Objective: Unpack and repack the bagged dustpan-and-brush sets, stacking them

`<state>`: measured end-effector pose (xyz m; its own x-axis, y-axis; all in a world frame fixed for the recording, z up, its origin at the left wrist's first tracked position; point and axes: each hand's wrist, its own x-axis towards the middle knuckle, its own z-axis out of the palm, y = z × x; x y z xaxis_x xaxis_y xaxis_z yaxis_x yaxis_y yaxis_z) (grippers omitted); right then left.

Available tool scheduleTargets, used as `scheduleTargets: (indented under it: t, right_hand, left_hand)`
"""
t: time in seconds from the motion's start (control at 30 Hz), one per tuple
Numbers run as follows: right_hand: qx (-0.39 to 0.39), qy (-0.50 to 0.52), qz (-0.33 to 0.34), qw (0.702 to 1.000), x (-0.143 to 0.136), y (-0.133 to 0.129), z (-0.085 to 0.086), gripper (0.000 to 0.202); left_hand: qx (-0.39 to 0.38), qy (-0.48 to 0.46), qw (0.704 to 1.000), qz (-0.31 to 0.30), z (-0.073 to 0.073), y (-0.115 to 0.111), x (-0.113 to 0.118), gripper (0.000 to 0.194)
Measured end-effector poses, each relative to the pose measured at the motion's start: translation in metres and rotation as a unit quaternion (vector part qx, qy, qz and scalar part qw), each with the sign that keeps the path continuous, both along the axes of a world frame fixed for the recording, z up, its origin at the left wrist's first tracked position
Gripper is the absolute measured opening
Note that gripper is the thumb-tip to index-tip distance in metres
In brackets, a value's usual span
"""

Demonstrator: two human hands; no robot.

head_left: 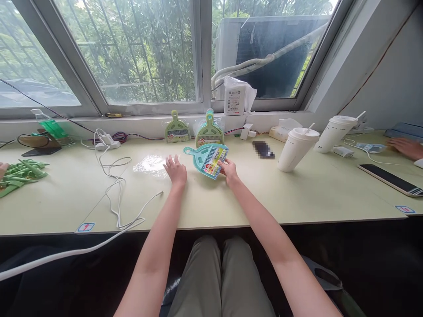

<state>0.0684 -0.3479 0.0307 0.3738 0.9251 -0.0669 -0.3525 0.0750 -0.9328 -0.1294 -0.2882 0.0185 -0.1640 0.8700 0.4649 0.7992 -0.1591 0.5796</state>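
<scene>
A teal dustpan with a small brush and a printed label (205,159) is tilted above the table, its handle pointing left. My right hand (228,171) grips its lower right edge. To the left, my left hand (176,171) has its fingers spread at the right end of a crumpled clear plastic bag (150,165) and holds nothing. Behind, against the wall, stand a green dustpan set in clear wrap (177,129) and another wrapped green dustpan (209,132), which seems to have more behind it.
White cables (119,193) cross the table (205,211) at the left. Two white cups with straws (295,149) and a blurred dark object (263,149) stand or lie to the right. Another person's hand (405,146) shows at far right; green strips (24,174) lie far left.
</scene>
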Motion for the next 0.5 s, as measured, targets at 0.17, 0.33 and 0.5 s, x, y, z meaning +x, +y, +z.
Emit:
scheduleTargets:
  t: [0.17,0.33,0.5]
  right_hand:
    - [-0.003,0.015,-0.012,1.0,0.005,-0.002,0.003,0.012]
    - [-0.014,-0.003,-0.014,1.0,0.011,0.0,0.002,0.014]
    - [-0.054,-0.025,-0.011,0.998,0.013,0.003,-0.001,0.015]
  left_hand:
    - [-0.082,0.148,0.985,-0.037,-0.007,0.001,-0.009,0.037]
    - [-0.01,0.163,0.986,-0.028,0.004,-0.007,0.0,0.033]
    - [0.004,0.141,0.99,0.002,0.003,-0.008,0.003,0.039]
